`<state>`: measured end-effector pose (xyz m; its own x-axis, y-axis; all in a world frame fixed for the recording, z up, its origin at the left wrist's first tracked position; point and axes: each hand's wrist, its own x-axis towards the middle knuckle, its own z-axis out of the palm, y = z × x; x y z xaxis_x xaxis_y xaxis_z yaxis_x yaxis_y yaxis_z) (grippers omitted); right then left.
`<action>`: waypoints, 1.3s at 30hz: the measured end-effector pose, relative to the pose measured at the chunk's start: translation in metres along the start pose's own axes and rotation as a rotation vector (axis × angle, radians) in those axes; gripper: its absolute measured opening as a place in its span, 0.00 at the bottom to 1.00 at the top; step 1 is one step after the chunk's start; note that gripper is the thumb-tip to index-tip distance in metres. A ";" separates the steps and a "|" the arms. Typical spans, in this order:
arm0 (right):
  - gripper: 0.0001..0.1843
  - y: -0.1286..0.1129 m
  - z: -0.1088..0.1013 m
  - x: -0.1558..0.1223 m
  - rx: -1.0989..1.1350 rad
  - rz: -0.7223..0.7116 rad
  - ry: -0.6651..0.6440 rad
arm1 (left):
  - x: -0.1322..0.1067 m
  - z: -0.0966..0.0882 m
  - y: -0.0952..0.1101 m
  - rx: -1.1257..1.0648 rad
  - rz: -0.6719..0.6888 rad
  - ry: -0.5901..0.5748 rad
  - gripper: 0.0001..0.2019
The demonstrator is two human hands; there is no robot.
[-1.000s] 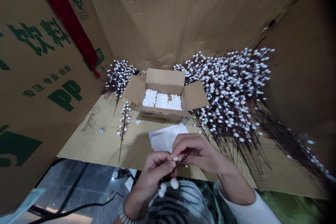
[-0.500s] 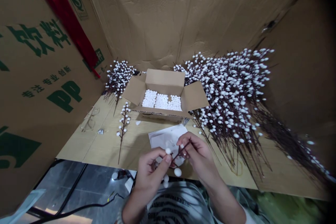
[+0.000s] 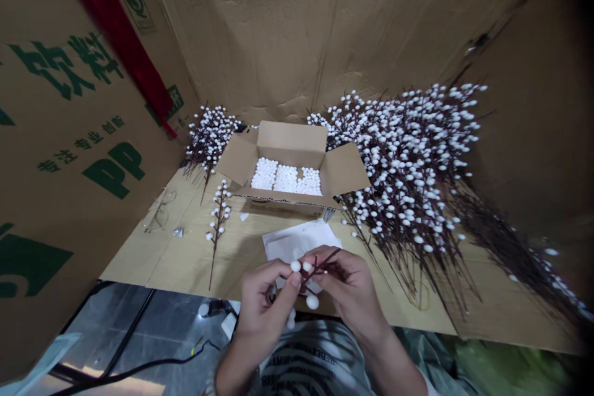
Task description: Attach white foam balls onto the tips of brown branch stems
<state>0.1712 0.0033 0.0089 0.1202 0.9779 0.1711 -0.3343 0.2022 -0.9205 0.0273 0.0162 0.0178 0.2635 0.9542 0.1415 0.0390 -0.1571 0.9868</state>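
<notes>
A brown artificial berry branch [image 3: 317,270] with white foam balls on its twigs is held low over the table's front edge. My left hand [image 3: 265,298] is closed around it, thumb and index finger pinching near one ball [image 3: 296,266]. My right hand [image 3: 353,288] has its fingers closed at a second white ball [image 3: 307,266], close against the left fingertips. Another ball [image 3: 312,302] hangs below the hands. The fingers partly hide the branch. Behind the hands lies a white sheet of paper [image 3: 301,237].
An open cardboard box [image 3: 290,200] holds many white balls. A single finished-looking branch [image 3: 216,232] lies to its left, near a small bunch [image 3: 211,136]. A large heap of berry branches [image 3: 403,167] and bare stems [image 3: 492,238] fills the right. Cardboard walls [image 3: 250,31] surround the table.
My right hand has moved left with the white ball, from above the branch's tip end to beside the left fingertips. The left hand has hardly moved.
</notes>
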 end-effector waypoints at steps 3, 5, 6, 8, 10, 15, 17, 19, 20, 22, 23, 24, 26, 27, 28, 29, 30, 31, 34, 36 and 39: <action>0.03 -0.004 0.000 0.001 -0.052 -0.051 -0.037 | -0.001 -0.001 -0.002 0.048 0.019 -0.009 0.14; 0.05 -0.007 0.000 0.003 -0.073 -0.086 -0.058 | -0.001 -0.002 -0.002 0.075 0.025 -0.007 0.15; 0.05 -0.008 0.000 0.003 -0.084 -0.101 -0.068 | -0.001 -0.002 -0.002 0.084 0.027 -0.009 0.15; 0.06 -0.010 0.000 0.004 -0.107 -0.128 -0.082 | 0.000 -0.002 -0.001 0.099 0.029 -0.015 0.15; 0.07 -0.011 0.000 0.004 -0.137 -0.144 -0.085 | 0.001 -0.001 0.000 0.103 0.041 -0.027 0.15; 0.03 -0.010 -0.001 0.004 -0.199 -0.136 -0.041 | 0.003 0.001 0.002 0.100 0.066 -0.046 0.14; 0.02 -0.010 -0.001 0.004 -0.208 -0.118 -0.032 | 0.002 0.002 0.003 0.083 0.055 -0.046 0.13; 0.02 -0.011 -0.001 0.004 -0.212 -0.105 -0.025 | 0.002 0.003 0.003 0.063 0.045 -0.047 0.12; 0.01 -0.011 -0.001 0.004 -0.211 -0.101 -0.019 | 0.002 0.003 0.003 0.057 0.044 -0.048 0.11; 0.02 -0.011 -0.002 0.004 -0.209 -0.096 -0.009 | 0.002 0.002 0.003 0.056 0.043 -0.047 0.11; 0.02 -0.011 -0.002 0.005 -0.210 -0.093 -0.006 | 0.002 0.002 0.002 0.061 0.044 -0.046 0.11; 0.02 -0.011 -0.002 0.005 -0.211 -0.091 -0.008 | 0.002 0.002 0.002 0.065 0.042 -0.047 0.11; 0.02 -0.011 -0.002 0.005 -0.210 -0.090 -0.026 | 0.003 0.002 0.002 0.066 0.037 -0.056 0.11; 0.02 -0.011 -0.002 0.006 -0.205 -0.088 -0.037 | 0.003 0.001 0.002 0.065 0.030 -0.059 0.11; 0.02 -0.011 -0.002 0.006 -0.198 -0.086 -0.049 | 0.003 0.001 0.002 0.064 0.022 -0.061 0.11; 0.02 -0.010 -0.002 0.006 -0.190 -0.083 -0.059 | 0.003 0.002 0.002 0.062 0.009 -0.059 0.12; 0.02 -0.009 -0.003 0.005 -0.182 -0.083 -0.062 | 0.003 0.001 0.001 0.054 -0.006 -0.053 0.12; 0.02 -0.009 -0.003 0.005 -0.175 -0.080 -0.057 | 0.003 0.001 0.001 0.043 -0.020 -0.050 0.12; 0.02 -0.007 -0.005 0.004 -0.171 -0.011 -0.022 | 0.004 0.000 -0.001 -0.010 -0.046 -0.064 0.12; 0.05 -0.008 -0.006 0.005 -0.169 0.052 -0.015 | 0.005 -0.001 -0.001 -0.049 -0.036 -0.080 0.10; 0.05 -0.013 -0.006 0.013 -0.191 0.017 -0.100 | 0.008 0.001 0.000 -0.136 -0.074 -0.073 0.12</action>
<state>0.1831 0.0131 0.0211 0.0196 0.9835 0.1800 -0.1511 0.1809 -0.9718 0.0301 0.0240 0.0188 0.3346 0.9400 0.0671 -0.0682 -0.0468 0.9966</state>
